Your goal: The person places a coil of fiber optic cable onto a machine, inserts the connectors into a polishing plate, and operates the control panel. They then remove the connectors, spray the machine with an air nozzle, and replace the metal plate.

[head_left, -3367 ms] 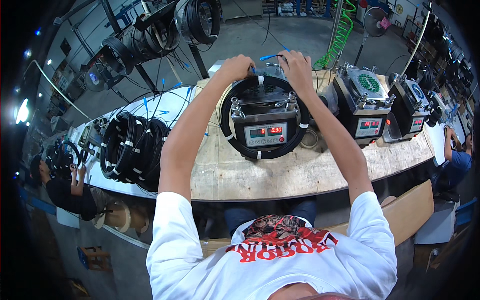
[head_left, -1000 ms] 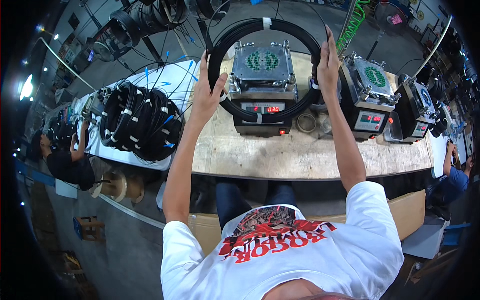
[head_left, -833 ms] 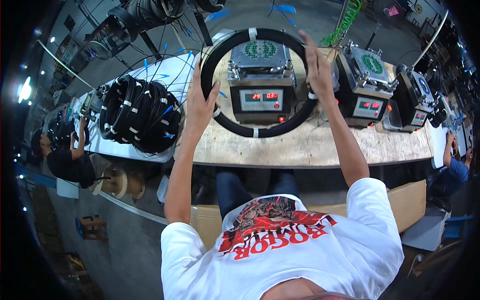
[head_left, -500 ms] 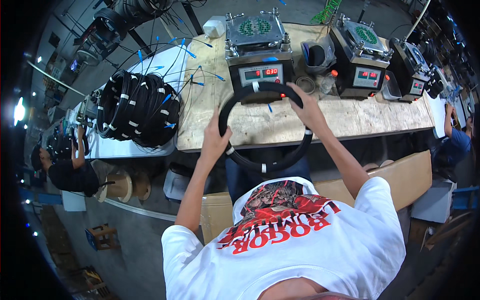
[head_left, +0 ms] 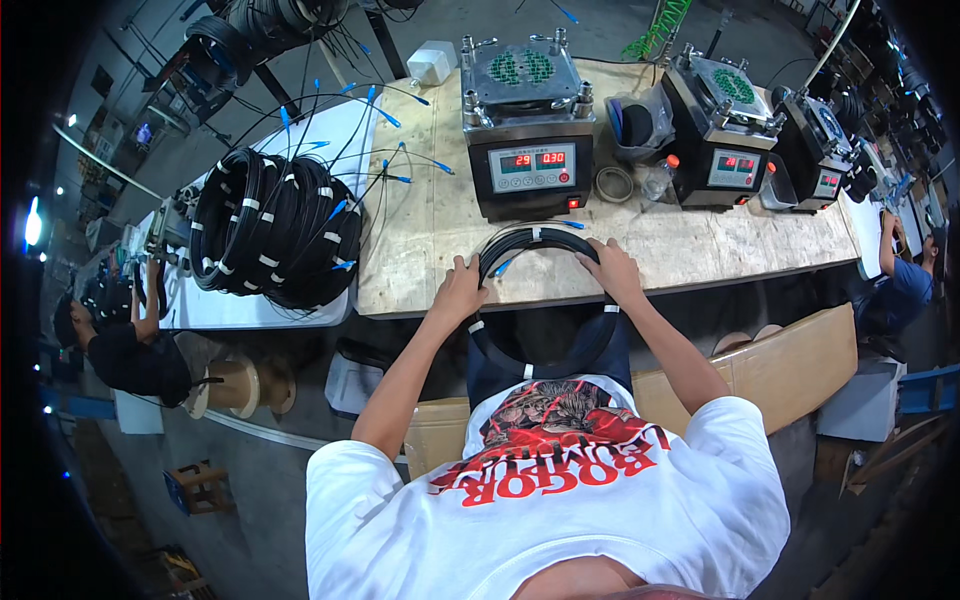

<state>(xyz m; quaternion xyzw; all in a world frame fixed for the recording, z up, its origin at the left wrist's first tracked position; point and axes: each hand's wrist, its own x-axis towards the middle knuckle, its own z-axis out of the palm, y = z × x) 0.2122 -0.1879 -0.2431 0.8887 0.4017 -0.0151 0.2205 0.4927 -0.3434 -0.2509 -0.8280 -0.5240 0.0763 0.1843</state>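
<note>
A coil of thin black cable (head_left: 566, 239), bound with white ties, is tilted over the table's near edge. Its far arc rests on the plywood and its near arc hangs by my lap. My left hand (head_left: 459, 291) is closed round the coil's left side, while my right hand (head_left: 613, 272) grips the upper right side. A blue connector (head_left: 502, 268) shows inside the ring near my left fingers. Just beyond the coil stands a dark machine (head_left: 530, 178) with a lit red display and a metal plate on top.
To the left, a stack of similar black coils (head_left: 270, 225) lies on a white surface, its blue-tipped ends sticking up. Two more machines (head_left: 735, 150) (head_left: 815, 150) stand right. A tape roll (head_left: 613, 184), a bottle (head_left: 658, 180) and a tub (head_left: 637, 125) sit between. People work at both sides.
Both hands have lowered the coil toward me, away from the front of the machine, and its far arc now lies on the table. The machine's display reading has changed.
</note>
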